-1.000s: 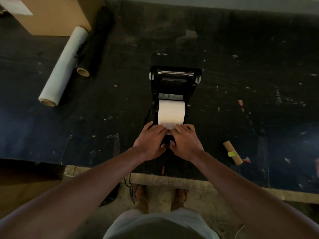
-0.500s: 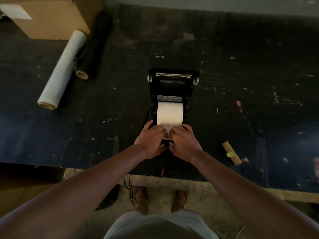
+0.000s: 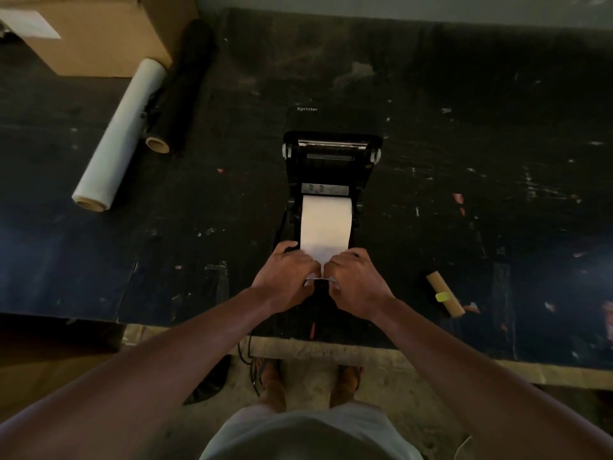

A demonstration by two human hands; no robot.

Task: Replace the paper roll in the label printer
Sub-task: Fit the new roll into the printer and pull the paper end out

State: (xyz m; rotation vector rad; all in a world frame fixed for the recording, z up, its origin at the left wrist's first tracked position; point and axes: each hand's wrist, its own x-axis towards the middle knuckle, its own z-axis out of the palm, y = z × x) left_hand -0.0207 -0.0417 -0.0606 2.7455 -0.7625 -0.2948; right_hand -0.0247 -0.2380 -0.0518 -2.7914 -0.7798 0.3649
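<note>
The head camera looks down on one black label printer (image 3: pixel 331 167) standing in the middle of a dark, scuffed desk (image 3: pixel 464 127), with its lid (image 3: pixel 332 151) swung open toward the far side and the word "Xprinter" on the lid's far part. Its open bay holds one white paper roll (image 3: pixel 326 224), seated between the side guides, with the free end of the paper drawn toward the near edge.

Two bare hands meet at the near end of the printer, just beside each other. The left hand (image 3: pixel 285 277) and the right hand (image 3: pixel 356 282) are both curled narrow, each pinching the paper's loose end (image 3: pixel 320 277) between thumb and fingers; the strip narrows to a thin crumpled edge between them.

One empty cardboard core (image 3: pixel 444 293) with a yellow-green tag lies on the desk well to the right of the hands, apart from the printer. At the far left lie two long rolls side by side: one of pale film (image 3: pixel 121 134) and one of black film (image 3: pixel 179 91), touching along part of their length. One cardboard box (image 3: pixel 99 31) with a white label stands in the far left corner, just beyond them; I cannot tell what it contains.

Below the desk's near edge, two feet in sandals stand on the floor (image 3: pixel 414 410).
</note>
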